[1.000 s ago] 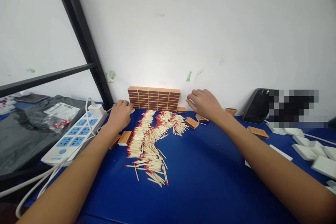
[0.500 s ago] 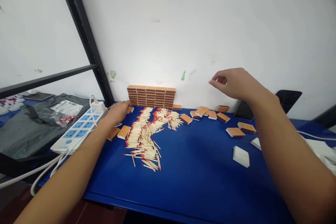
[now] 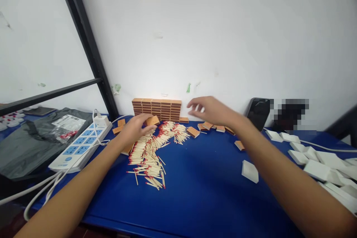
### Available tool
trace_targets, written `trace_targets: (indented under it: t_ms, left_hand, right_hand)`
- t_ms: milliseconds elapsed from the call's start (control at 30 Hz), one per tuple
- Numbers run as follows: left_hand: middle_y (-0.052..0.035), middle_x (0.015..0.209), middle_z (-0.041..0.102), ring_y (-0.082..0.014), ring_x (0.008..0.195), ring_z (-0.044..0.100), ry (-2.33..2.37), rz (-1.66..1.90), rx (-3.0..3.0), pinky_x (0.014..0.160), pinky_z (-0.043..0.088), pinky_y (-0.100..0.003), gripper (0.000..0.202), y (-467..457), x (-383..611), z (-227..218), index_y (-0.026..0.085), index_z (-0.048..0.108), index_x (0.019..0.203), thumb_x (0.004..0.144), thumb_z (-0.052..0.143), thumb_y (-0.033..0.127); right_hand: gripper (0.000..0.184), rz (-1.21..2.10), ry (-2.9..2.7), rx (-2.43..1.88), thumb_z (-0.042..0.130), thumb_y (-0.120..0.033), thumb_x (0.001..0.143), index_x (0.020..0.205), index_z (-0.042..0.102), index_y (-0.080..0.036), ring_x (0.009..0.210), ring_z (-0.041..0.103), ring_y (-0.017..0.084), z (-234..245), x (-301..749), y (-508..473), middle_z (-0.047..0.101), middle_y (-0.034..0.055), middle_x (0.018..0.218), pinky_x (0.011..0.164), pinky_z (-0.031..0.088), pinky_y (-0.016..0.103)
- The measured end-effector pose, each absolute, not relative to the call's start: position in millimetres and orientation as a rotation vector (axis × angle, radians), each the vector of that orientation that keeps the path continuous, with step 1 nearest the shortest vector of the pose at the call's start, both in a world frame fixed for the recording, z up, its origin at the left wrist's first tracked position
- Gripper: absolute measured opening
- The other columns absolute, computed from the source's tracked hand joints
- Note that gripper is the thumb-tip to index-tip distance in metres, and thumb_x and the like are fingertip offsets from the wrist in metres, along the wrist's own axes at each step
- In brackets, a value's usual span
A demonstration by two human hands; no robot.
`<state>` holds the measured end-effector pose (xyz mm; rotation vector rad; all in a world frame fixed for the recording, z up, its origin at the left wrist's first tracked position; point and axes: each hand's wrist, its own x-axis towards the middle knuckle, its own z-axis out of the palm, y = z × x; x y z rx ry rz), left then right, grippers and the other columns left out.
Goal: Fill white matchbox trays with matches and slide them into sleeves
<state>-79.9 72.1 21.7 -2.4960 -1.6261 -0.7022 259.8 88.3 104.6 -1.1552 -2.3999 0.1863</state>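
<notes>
A pile of red-tipped matches (image 3: 152, 148) lies on the blue table (image 3: 200, 189). Behind it, a low wall of stacked orange matchboxes (image 3: 156, 108) stands against the white wall. My left hand (image 3: 135, 128) grips one orange matchbox (image 3: 152, 120) just above the pile's far end. My right hand (image 3: 210, 109) hovers above loose orange matchboxes (image 3: 208, 125) to the right of the stack, fingers spread and holding nothing.
A white and blue power strip (image 3: 80, 145) with cables lies at the left beside a grey plastic bag (image 3: 28, 143). White inner trays (image 3: 318, 167) are scattered at the right, one (image 3: 250, 171) nearer the middle. A dark phone (image 3: 258, 113) leans on the wall.
My left hand has lifted an orange matchbox from beside the stack and moved right over the matches. My right hand came down and left from mid-air toward the loose boxes.
</notes>
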Motion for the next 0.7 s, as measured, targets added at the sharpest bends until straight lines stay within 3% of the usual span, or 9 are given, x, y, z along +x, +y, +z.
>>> trace_targets:
  t_ms: [100,200,300,400,567,633,700]
  left_hand:
    - [-0.0072,0.12,0.08,-0.0218,0.106,0.077,-1.463,-0.882,-2.664,0.095,0.061,-0.034,0.059,53,-51,20,0.024,0.058,0.147,0.097,0.077,0.049]
    - [-0.0038,0.105,0.082,-0.021,0.099,0.08,-1.327,-1.241,-2.847,0.086,0.062,-0.031,0.066,40,-37,18,0.022,0.059,0.141,0.087,0.088,0.049]
    - [-0.0031,0.104,0.083,-0.0198,0.097,0.08,-1.312,-1.319,-2.857,0.091,0.062,-0.033,0.063,41,-39,18,0.023,0.059,0.138,0.088,0.087,0.048]
    - [-0.0029,0.104,0.084,-0.019,0.094,0.081,-1.294,-1.333,-2.845,0.091,0.063,-0.033,0.058,47,-44,14,0.023,0.06,0.136,0.091,0.085,0.047]
    - [-0.0056,0.108,0.083,-0.0225,0.097,0.081,-1.29,-1.146,-2.815,0.086,0.063,-0.034,0.069,54,-47,9,0.023,0.056,0.143,0.09,0.083,0.059]
    - [-0.0087,0.118,0.081,-0.0252,0.106,0.079,-1.336,-0.953,-2.762,0.093,0.061,-0.037,0.073,58,-55,15,0.023,0.054,0.148,0.092,0.08,0.062]
    - [-0.0152,0.136,0.074,-0.0312,0.126,0.07,-1.46,-0.655,-2.556,0.108,0.055,-0.044,0.066,64,-70,24,0.02,0.057,0.149,0.1,0.07,0.063]
  right_hand:
    - [0.04,0.17,-2.569,-0.936,0.077,-0.024,0.093,0.132,0.074,-0.023,0.112,0.073,0.026,76,217,80,0.077,0.0113,0.135,0.093,0.057,0.038]
    - [0.032,0.228,-2.656,-0.846,0.07,-0.008,0.09,0.117,0.078,-0.023,0.102,0.073,0.024,61,199,76,0.081,0.0081,0.115,0.084,0.055,0.035]
    - [0.023,0.489,-2.606,-0.795,0.077,-0.017,0.089,0.111,0.079,-0.023,0.086,0.071,0.019,63,203,76,0.081,0.0042,0.101,0.074,0.052,0.031]
    - [0.028,0.78,-2.488,-0.775,0.08,-0.03,0.091,0.117,0.078,-0.022,0.086,0.07,0.018,69,209,77,0.081,0.0042,0.1,0.075,0.054,0.031]
    - [0.031,0.869,-2.503,-0.812,0.081,-0.037,0.088,0.114,0.077,-0.021,0.082,0.071,0.019,66,210,81,0.08,0.0038,0.094,0.073,0.054,0.032]
    - [0.02,0.793,-2.56,-0.885,0.079,-0.036,0.087,0.099,0.075,-0.021,0.078,0.069,0.018,66,216,84,0.078,0.0027,0.087,0.07,0.052,0.031]
    - [0.017,0.716,-2.677,-1.033,0.076,-0.038,0.087,0.085,0.071,-0.022,0.073,0.067,0.018,70,231,90,0.076,0.0025,0.081,0.065,0.049,0.031]
